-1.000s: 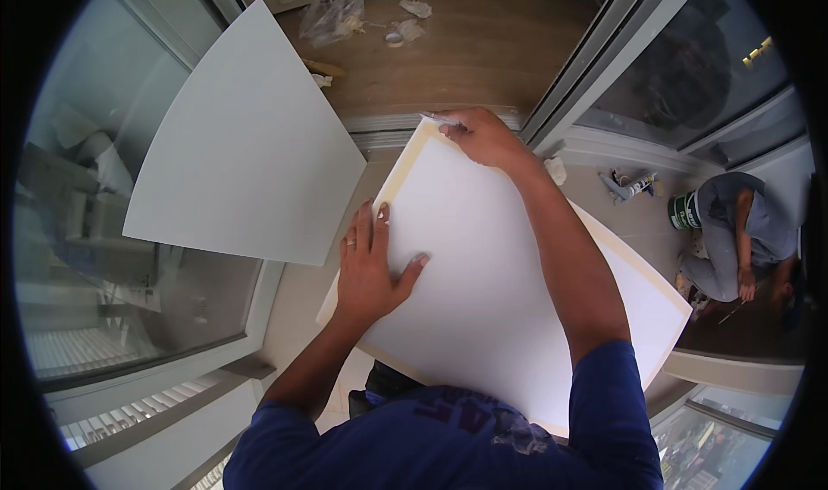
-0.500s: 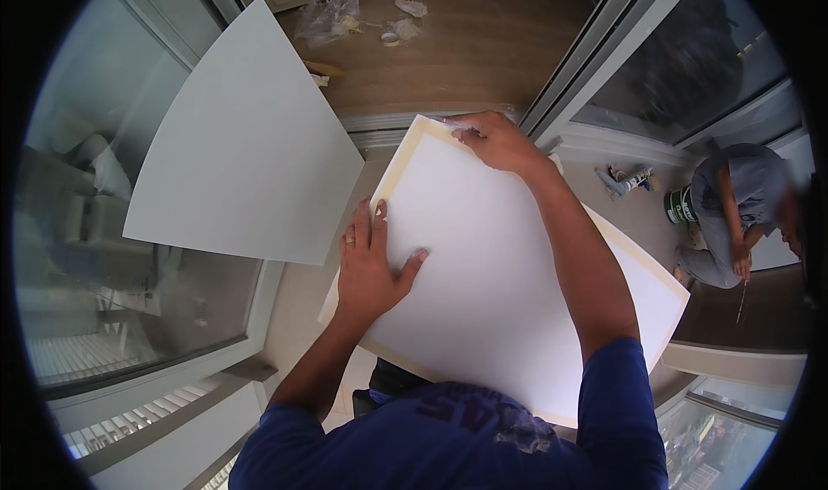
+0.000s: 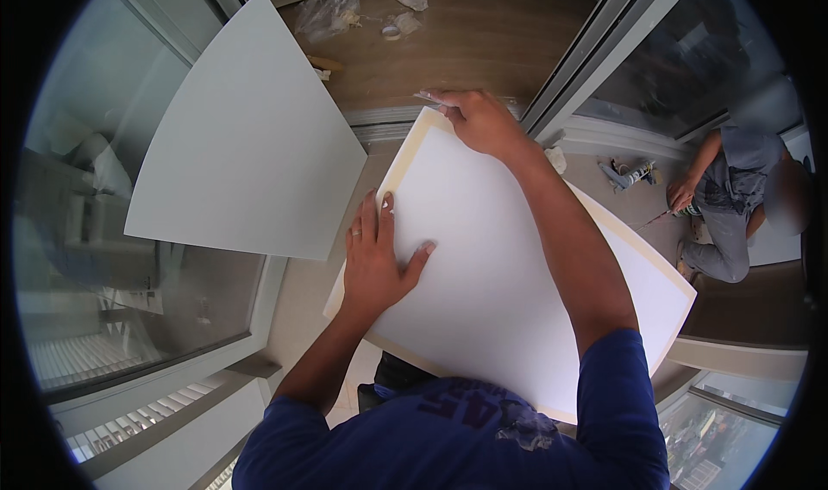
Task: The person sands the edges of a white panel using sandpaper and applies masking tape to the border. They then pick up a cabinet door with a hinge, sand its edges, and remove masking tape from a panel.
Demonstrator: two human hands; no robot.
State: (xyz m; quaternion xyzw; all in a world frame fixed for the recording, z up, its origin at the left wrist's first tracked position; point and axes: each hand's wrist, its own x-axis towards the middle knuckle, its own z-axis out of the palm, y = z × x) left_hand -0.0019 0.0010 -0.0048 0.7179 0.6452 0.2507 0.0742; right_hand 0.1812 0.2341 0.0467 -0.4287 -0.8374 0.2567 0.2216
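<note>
A large white panel (image 3: 483, 257) with a cream border strip (image 3: 412, 149) along its edges lies tilted in front of me, its near edge against my body. My left hand (image 3: 379, 253) rests on it with fingers spread, fingertips over the border strip on the left edge. At the far corner, my right hand (image 3: 483, 121) is closed, fingers bent together. A thin, greyish thing (image 3: 427, 96) sticks out left from those fingers past the panel's corner; its kind is too small to make out.
Another white panel (image 3: 246, 145) leans at the left against glass. A co-worker (image 3: 733, 197) crouches at the right, holding a thin rod, beside a tube (image 3: 638, 173). Plastic film (image 3: 332, 11) and a tape roll (image 3: 391, 33) lie on the brown floor beyond the door track.
My right hand has moved slightly up and left, beyond the panel's corner. The panel and left hand shifted slightly. The co-worker's arm with the rod has swung toward the tube.
</note>
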